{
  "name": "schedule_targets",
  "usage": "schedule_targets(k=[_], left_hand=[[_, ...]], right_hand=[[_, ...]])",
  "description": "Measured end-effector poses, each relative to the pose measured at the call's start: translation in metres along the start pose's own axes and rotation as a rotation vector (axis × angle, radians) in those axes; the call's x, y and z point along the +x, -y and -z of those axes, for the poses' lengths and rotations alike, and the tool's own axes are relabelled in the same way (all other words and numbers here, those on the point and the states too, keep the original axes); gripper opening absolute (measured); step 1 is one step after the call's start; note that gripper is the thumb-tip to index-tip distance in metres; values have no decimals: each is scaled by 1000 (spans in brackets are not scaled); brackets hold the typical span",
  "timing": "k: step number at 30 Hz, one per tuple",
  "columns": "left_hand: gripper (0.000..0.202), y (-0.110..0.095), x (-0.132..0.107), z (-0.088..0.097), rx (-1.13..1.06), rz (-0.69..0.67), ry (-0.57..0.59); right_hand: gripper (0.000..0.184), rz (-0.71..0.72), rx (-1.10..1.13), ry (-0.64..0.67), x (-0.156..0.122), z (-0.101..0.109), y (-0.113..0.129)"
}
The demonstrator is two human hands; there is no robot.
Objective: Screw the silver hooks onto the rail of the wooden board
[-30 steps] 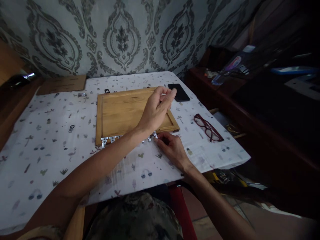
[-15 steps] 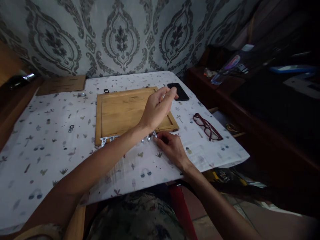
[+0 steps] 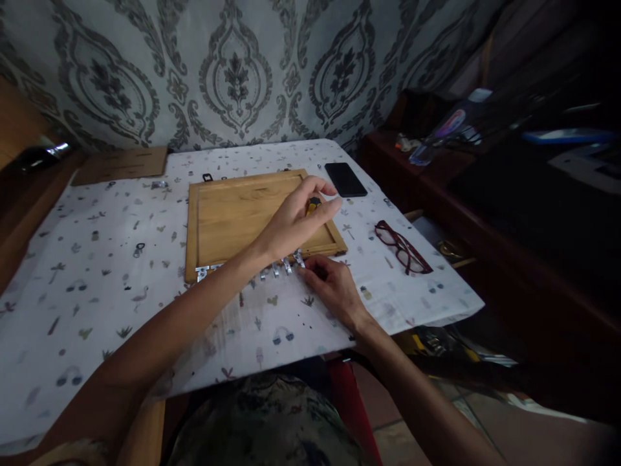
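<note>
My left hand [image 3: 295, 217] is over the right part of a framed wooden panel [image 3: 237, 213], its thumb and index finger apart. Between them shows a black and yellow tool handle [image 3: 314, 206], like a screwdriver's; its lower end is hidden, and so are my other fingers. At the panel's near edge my right hand [image 3: 334, 288] pinches a silvery metal hinge [image 3: 299, 260] with closed fingertips. More hinge-like metal pieces [image 3: 275, 269] lie along that edge, partly behind my left forearm. Another metal piece [image 3: 201, 273] sits at the panel's near left corner.
A black phone [image 3: 345, 180] lies beyond the panel, and red-framed glasses [image 3: 402, 247] lie to its right on the patterned tablecloth [image 3: 165, 310]. Cardboard [image 3: 121, 165] rests at the far left. A dark side unit [image 3: 436, 184] with a bottle [image 3: 449, 133] borders the table.
My left hand has turned and dropped slightly; its thumb and index finger have spread, showing the black and yellow handle. My right hand stays at the hinge.
</note>
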State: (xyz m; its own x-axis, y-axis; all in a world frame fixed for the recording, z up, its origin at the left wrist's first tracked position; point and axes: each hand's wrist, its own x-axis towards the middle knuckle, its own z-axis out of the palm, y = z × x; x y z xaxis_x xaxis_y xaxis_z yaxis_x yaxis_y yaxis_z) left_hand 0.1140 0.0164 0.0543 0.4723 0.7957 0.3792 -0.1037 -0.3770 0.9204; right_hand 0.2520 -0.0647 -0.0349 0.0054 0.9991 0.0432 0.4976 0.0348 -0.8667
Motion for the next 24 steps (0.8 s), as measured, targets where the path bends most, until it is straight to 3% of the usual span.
schedule_targets(k=[6, 9, 14, 24], left_hand=[[16, -6, -17, 21, 286, 20, 181], [7, -12, -17, 19, 354, -26, 119], [11, -14, -16, 17, 310, -118, 5], [16, 2, -16, 16, 268, -71, -52]], right_hand=[[24, 17, -9, -7, 0, 0, 0], [25, 26, -5, -9, 0, 0, 0], [27, 26, 10, -11, -2, 0, 1], [29, 24, 37, -22, -1, -1, 0]])
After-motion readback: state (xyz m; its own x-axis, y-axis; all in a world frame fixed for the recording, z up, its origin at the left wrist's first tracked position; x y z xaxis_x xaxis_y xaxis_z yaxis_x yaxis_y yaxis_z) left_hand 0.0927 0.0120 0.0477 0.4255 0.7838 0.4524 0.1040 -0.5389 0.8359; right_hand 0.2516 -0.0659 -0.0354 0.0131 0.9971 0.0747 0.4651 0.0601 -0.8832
